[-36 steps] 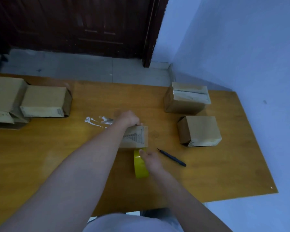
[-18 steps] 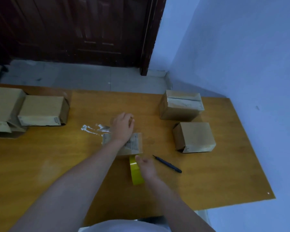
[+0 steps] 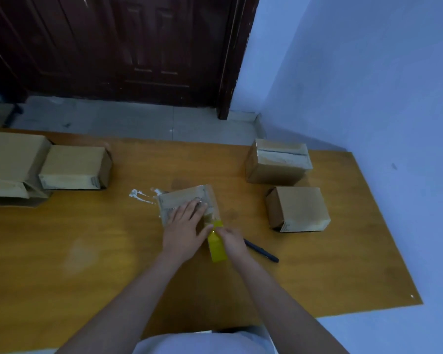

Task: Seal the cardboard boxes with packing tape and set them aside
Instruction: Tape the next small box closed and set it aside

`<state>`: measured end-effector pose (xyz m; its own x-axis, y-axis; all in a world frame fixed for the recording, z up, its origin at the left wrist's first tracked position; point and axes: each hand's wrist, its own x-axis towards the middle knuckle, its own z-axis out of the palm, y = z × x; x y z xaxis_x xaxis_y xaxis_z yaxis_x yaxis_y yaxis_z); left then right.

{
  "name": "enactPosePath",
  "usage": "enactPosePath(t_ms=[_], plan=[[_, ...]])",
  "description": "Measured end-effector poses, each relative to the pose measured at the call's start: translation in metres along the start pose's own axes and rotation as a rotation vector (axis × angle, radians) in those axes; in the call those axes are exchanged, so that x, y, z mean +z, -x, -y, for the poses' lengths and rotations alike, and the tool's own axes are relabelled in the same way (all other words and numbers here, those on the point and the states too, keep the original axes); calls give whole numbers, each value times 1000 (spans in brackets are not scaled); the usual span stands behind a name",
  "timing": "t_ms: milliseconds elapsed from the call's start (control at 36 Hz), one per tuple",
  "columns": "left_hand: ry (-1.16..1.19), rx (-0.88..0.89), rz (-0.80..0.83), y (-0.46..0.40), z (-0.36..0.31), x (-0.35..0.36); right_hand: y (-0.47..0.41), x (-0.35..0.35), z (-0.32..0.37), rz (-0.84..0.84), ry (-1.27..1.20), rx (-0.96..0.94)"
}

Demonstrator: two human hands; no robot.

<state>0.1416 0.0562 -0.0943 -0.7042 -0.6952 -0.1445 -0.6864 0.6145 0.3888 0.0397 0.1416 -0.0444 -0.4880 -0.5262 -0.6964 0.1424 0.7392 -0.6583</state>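
A small cardboard box (image 3: 183, 199) lies in the middle of the wooden table (image 3: 87, 246), with tape shining across its top. My left hand (image 3: 186, 229) presses flat on the box's near side, fingers straight. Just right of it stands a yellow roll of packing tape (image 3: 216, 247) at the box's near right corner. My right hand (image 3: 232, 241) grips the roll from the right side.
A dark pen (image 3: 262, 251) lies right of the roll. Two boxes (image 3: 279, 162) (image 3: 298, 209) sit at the right. Two more boxes (image 3: 74, 168) (image 3: 8, 164) sit at the far left. White smears (image 3: 138, 195) mark the table left of the box. A wall runs along the right.
My left hand slid from the box's far edge back toward me over its top. The tape roll stayed at the box's near corner in my right hand.
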Motion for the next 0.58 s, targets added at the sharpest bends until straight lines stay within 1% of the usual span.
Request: enactPosePath(t_ms=[83, 194, 278, 361, 417, 472, 583], plan=[[-19, -24, 17, -2, -2, -2, -3, -7, -1, 5, 38, 55], [-112, 10, 97, -7, -6, -9, -9, -5, -9, 24, 96, 108], [-123, 17, 157, -8, -6, -13, -12, 3, -19, 33, 152, 155], [-159, 45, 183, -8, -4, -12, -10, 9, -28, -27, 262, 118], [-163, 45, 183, -9, -3, -10, -6, 13, -33, -45, 246, 52], [-160, 33, 184, -8, -4, -6, -5, 14, -39, -55, 179, 22], [-188, 40, 210, -5, -4, -2, -4, 17, -49, -5, 71, 37]])
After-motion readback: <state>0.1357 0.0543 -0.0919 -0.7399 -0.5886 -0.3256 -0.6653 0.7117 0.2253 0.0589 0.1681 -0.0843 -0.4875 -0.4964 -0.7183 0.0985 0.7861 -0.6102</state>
